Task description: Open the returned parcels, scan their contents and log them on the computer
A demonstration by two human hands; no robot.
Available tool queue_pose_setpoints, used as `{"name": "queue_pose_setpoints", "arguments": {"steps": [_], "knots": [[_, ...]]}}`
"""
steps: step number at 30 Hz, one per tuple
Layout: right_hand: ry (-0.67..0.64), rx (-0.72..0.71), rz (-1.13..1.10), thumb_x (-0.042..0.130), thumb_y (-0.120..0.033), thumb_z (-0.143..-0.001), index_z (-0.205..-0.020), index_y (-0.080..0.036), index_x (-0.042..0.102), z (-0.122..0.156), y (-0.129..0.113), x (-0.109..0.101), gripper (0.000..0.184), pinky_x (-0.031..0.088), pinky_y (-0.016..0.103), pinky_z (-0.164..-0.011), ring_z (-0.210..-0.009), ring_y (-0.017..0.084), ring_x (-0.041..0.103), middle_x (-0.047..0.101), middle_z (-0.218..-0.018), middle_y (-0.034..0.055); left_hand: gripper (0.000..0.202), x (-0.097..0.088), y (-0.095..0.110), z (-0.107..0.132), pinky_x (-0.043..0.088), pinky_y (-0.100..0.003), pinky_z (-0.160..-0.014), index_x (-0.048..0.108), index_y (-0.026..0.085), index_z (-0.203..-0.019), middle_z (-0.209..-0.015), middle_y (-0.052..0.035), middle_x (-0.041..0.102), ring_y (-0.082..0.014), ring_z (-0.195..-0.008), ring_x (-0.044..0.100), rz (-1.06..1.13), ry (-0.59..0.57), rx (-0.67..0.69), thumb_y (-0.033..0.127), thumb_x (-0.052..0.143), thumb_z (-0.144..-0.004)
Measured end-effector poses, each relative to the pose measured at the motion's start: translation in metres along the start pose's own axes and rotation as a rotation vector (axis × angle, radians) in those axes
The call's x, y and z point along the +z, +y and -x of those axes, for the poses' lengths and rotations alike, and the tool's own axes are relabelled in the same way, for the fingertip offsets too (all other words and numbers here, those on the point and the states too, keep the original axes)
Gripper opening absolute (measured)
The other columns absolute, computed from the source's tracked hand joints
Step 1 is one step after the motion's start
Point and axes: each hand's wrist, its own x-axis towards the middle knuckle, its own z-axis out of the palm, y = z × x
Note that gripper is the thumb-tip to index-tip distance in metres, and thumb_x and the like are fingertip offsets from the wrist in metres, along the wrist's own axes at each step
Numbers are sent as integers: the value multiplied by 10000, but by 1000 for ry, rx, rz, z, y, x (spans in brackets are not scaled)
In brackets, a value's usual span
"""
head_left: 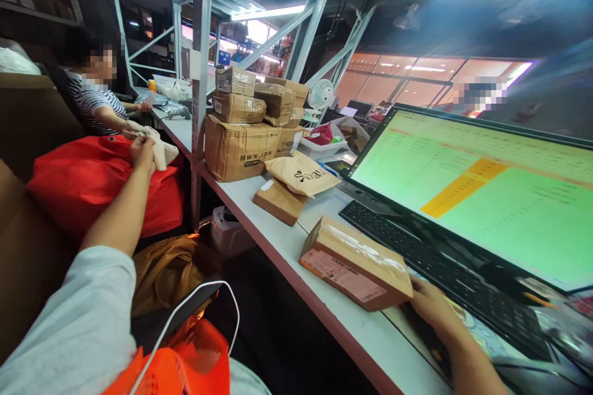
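Observation:
My left hand (pixel 142 151) is stretched out to the left over a big red bag (pixel 83 188), closed on a pale cloth item (pixel 160 145). My right hand (pixel 433 305) rests on the grey table (pixel 287 247) against the near end of a flat cardboard parcel (pixel 356 262) with a pink label on its side; its fingers lie behind the parcel and are mostly hidden.
A keyboard (pixel 417 253) and a monitor (pixel 486 191) with a green spreadsheet stand at the right. Stacked cardboard boxes (pixel 241 145), a tan mailer bag (pixel 301 174) and a small parcel (pixel 279 200) lie further along. A person in a striped shirt (pixel 95 105) sits at the left.

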Motion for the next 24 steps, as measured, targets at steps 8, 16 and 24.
{"name": "queue_pose_setpoints", "arguments": {"steps": [8, 16, 24], "knots": [[35, 98, 172, 586, -348, -721, -896, -169, 768, -4, 0, 9, 309, 536, 361, -776, -902, 332, 744, 788, -887, 142, 205, -4, 63, 126, 464, -268, -724, 385, 191, -719, -716, -5, 401, -135, -680, 494, 315, -512, -102, 189, 524, -568], [410, -54, 54, 502, -420, -916, -1198, -89, 704, 51, -72, -18, 480, 517, 465, -981, -1047, 325, 694, 727, -1162, 204, 228, 28, 125, 222, 465, -292, -608, 312, 197, -665, -648, -8, 273, -125, -523, 421, 397, -851, -310, 268, 527, -694], [-165, -701, -776, 776, -602, -812, -1514, -310, 456, 101, -239, 31, 824, 397, 498, -1182, -1422, 311, 476, 524, -1538, 57, 309, 87, 148, 291, 457, -247, -574, 439, 167, -780, -783, -17, 508, -114, -579, 596, 101, -1012, -503, 289, 319, -1037]]}}
